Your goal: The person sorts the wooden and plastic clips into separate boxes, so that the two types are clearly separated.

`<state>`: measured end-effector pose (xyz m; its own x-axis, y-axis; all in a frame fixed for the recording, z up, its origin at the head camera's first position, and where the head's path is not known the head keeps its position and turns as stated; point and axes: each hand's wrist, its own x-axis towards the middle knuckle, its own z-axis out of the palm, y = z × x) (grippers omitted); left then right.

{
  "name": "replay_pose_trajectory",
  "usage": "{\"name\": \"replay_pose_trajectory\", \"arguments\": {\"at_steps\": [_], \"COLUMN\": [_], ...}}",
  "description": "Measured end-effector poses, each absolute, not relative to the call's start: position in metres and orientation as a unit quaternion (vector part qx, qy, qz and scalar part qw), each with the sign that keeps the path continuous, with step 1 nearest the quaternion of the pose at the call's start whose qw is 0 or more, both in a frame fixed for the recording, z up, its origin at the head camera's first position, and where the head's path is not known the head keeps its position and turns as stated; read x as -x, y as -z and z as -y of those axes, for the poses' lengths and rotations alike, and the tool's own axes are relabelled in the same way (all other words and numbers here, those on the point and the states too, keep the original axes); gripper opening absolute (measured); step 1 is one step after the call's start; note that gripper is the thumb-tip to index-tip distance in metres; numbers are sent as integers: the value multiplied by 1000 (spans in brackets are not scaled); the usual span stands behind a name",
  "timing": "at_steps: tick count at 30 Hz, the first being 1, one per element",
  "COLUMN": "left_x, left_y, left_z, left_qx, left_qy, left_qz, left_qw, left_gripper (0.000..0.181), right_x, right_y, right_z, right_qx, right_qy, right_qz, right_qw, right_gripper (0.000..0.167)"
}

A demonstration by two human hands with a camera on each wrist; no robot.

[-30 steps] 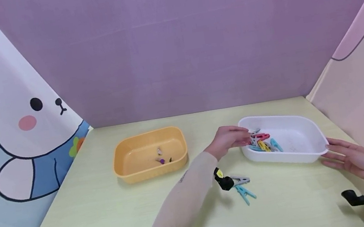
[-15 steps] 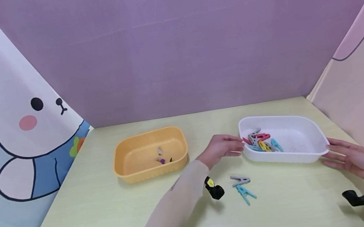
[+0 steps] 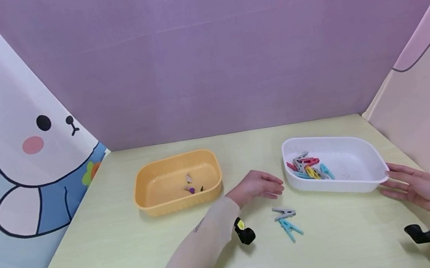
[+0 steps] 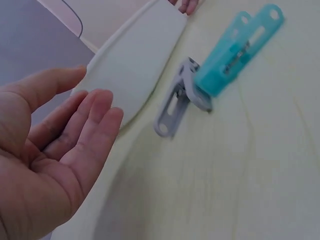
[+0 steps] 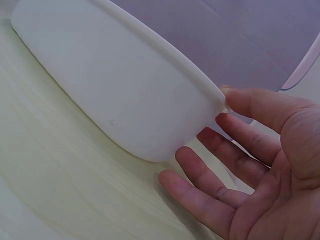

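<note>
My left hand [image 3: 257, 186] hovers over the table left of the white bin [image 3: 341, 187], its fingers relaxed and holding nothing. Just below it lie a grey clothespin [image 3: 284, 212] and a light blue clothespin [image 3: 290, 229]; in the left wrist view the grey clothespin [image 4: 176, 100] touches the blue clothespin [image 4: 239, 50]. Several clothespins, red, grey, yellow [image 3: 311, 172] and blue, are heaped at the bin's left end. At its right end my right hand [image 3: 419, 187] touches the outer wall. In the right wrist view, the thumb meets the rim corner and the loose fingers spread beside the wall [image 5: 110, 85].
An orange bin [image 3: 179, 202] stands at the back left of the table [image 3: 105, 261], with a few small bits inside, one purple [image 3: 192, 190]. A purple backdrop [image 3: 220, 59] rises behind the table, and printed cloth panels [image 3: 32, 166] flank both sides.
My left hand has drawn back from the clothespins in the white bin, moving left and down toward me. The grey clothespin on the table is fully uncovered. My right hand stays put.
</note>
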<state>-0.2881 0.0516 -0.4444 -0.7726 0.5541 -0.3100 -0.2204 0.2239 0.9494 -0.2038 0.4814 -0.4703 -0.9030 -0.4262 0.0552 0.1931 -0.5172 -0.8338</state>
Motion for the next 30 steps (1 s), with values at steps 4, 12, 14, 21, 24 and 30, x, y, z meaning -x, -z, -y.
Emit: {"name": "replay_pose_trajectory", "arguments": {"at_steps": [4, 12, 14, 21, 24, 30], "left_x": [284, 279, 278, 275, 271, 262], "left_y": [448, 452, 452, 450, 447, 438], "left_z": [-44, -39, -38, -36, -38, -44], "left_qx": [-146, -151, -165, -199, -209, -232], "left_qy": [-580, -544, -517, -467, -454, -402], "left_qz": [-729, -752, -772, -799, -803, -833], "left_qw": [333, 340, 331, 323, 325, 302], "left_gripper": [20, 16, 16, 22, 24, 25], "right_x": [204, 204, 204, 204, 204, 203], "right_y": [470, 469, 469, 467, 466, 468], "right_z": [-481, -481, -481, -480, -480, -480], "right_qx": [127, 126, 123, 117, 115, 117], "right_qy": [862, 863, 862, 859, 858, 856], "right_qz": [-456, -454, -457, -465, -467, -471], "right_qw": [180, 184, 182, 178, 178, 178], "right_gripper": [48, 47, 46, 48, 49, 47]}}
